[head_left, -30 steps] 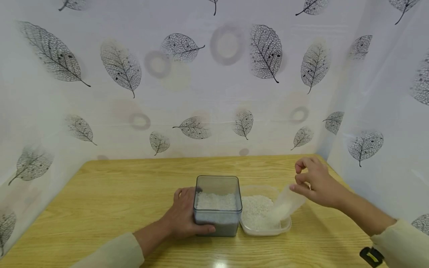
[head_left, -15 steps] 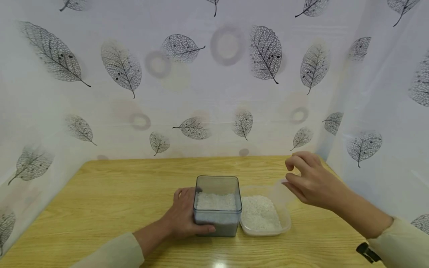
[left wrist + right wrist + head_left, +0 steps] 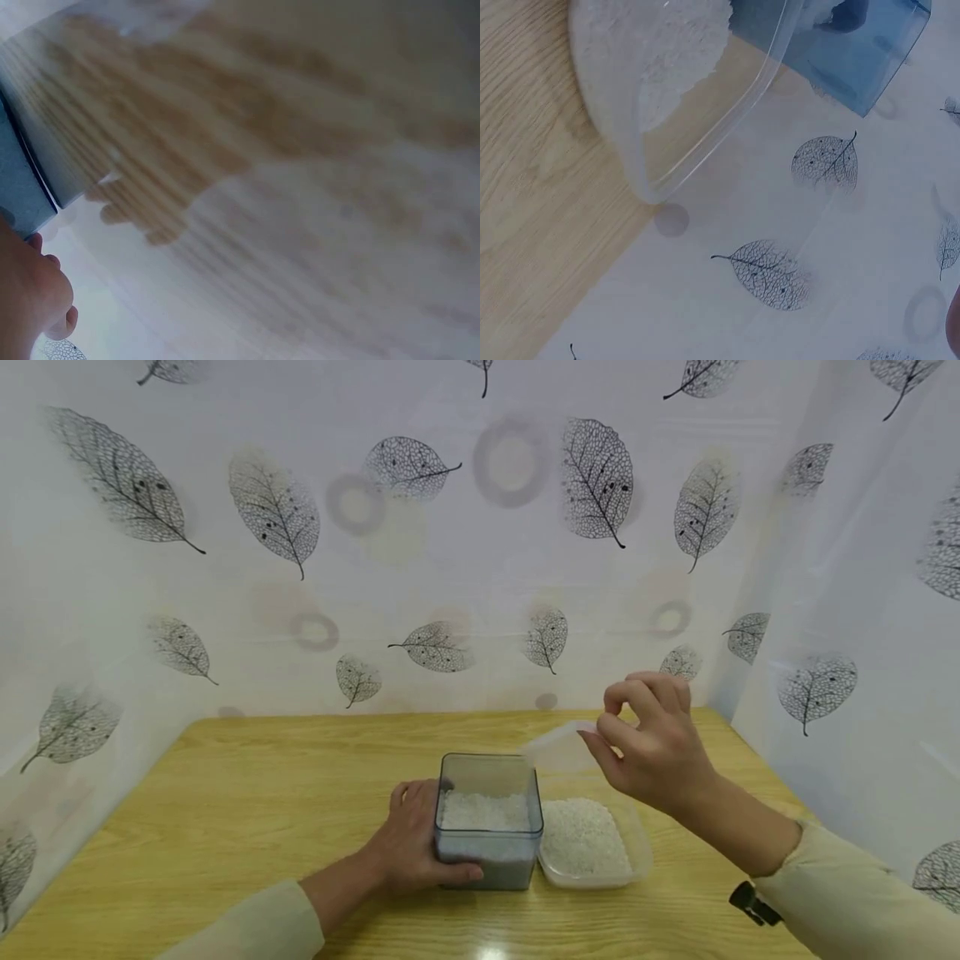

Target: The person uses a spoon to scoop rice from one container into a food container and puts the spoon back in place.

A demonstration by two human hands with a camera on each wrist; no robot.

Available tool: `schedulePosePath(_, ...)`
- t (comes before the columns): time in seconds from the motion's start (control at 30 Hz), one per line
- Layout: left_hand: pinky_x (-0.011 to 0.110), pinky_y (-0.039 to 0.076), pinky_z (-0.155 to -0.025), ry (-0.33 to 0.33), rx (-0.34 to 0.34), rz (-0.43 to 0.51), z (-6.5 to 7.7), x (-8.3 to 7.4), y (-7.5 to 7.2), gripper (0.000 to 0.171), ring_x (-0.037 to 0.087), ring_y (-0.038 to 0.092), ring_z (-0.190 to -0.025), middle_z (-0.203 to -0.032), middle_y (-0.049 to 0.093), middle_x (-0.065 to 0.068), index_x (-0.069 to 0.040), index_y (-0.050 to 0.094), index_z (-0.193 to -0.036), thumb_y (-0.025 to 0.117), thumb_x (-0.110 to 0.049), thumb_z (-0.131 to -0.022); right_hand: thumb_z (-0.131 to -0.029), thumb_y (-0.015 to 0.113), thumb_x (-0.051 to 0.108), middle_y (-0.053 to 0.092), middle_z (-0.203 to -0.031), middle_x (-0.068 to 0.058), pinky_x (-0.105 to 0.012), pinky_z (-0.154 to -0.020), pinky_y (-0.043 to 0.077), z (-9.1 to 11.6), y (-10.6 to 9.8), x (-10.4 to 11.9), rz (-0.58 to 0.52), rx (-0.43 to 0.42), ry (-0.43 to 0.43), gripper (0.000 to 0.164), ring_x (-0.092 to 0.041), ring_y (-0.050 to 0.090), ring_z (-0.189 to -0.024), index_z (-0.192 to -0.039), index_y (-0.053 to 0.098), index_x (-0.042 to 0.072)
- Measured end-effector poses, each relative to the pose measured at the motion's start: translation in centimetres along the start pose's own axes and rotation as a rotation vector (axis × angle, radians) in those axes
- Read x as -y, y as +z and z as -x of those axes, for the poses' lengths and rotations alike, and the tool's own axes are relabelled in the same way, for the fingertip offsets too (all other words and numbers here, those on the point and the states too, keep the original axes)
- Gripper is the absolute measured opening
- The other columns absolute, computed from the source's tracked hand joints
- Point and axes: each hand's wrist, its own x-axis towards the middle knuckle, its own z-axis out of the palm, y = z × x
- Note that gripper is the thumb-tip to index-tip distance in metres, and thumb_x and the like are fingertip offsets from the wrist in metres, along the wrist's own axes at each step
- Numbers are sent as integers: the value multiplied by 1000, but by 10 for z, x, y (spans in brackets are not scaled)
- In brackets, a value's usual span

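Observation:
A square grey see-through container (image 3: 491,860), partly filled with white rice (image 3: 483,812), stands upright on the table. My left hand (image 3: 411,847) grips its left side, thumb across the front. In the left wrist view, that hand (image 3: 34,292) and a strip of the container (image 3: 19,176) show at the left edge. A low clear tub (image 3: 640,852) of rice (image 3: 585,837) sits against the container's right side. My right hand (image 3: 654,745) pinches a translucent plastic scoop (image 3: 558,750) above the tub, its far end near the container's upper right rim. The scoop's contents cannot be made out.
The wooden table (image 3: 285,777) extends left and behind the containers. A pale leaf-print curtain (image 3: 465,568) closes off the back and both sides. A dark strap (image 3: 753,903) hangs below the right sleeve (image 3: 847,877).
My right hand has drawn the scoop up out of the tub's rice and moved it left toward the container's rim. The left hand and both containers have stayed put.

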Motion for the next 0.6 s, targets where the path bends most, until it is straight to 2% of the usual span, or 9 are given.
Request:
schedulePosePath(0.1, 53, 21, -107, -4, 7, -2, 0, 0, 0, 109, 26, 45, -122, -129, 53, 6, -5, 39, -141, 75, -75, -65, -100, 56, 25, 51, -85, -10, -54, -74, 28, -6, 10, 10, -35, 23, -4, 42, -37, 45, -88, -61, 50, 10)
schedulePosePath(0.3, 52, 22, -107, -18, 9, -13, 0, -1, -1, 108, 24, 45, -121, -126, 53, 3, -7, 39, -139, 74, -76, -64, -100, 52, 24, 51, -88, -7, -51, -77, 32, -14, 27, 27, -60, 97, -93, 40, -32, 48, -89, -62, 50, 13)
schedulePosePath(0.4, 52, 23, -107, -17, 5, -17, 0, -1, -1, 108, 24, 45, -120, -124, 53, 2, -8, 39, -138, 74, -78, -64, -97, 55, 23, 50, -90, -5, -50, -79, 33, -18, 32, 33, -48, 178, -119, 35, -29, 49, -92, -63, 52, 14)
schedulePosePath(0.5, 51, 23, -107, -12, 2, -19, 0, -1, -1, 109, 24, 46, -120, -125, 53, 3, -7, 38, -139, 72, -79, -64, -89, 64, 23, 49, -89, -3, -49, -82, 35, -22, 35, 38, -18, 286, -131, 26, -28, 48, -94, -65, 56, 15)
schedulePosePath(0.6, 51, 23, -106, -10, 3, -20, 0, -1, -1, 110, 23, 45, -121, -127, 52, 3, -8, 38, -140, 70, -82, -65, -82, 72, 25, 48, -89, -1, -49, -84, 36, -26, 38, 43, 22, 399, -144, 26, -26, 47, -96, -63, 56, 17)
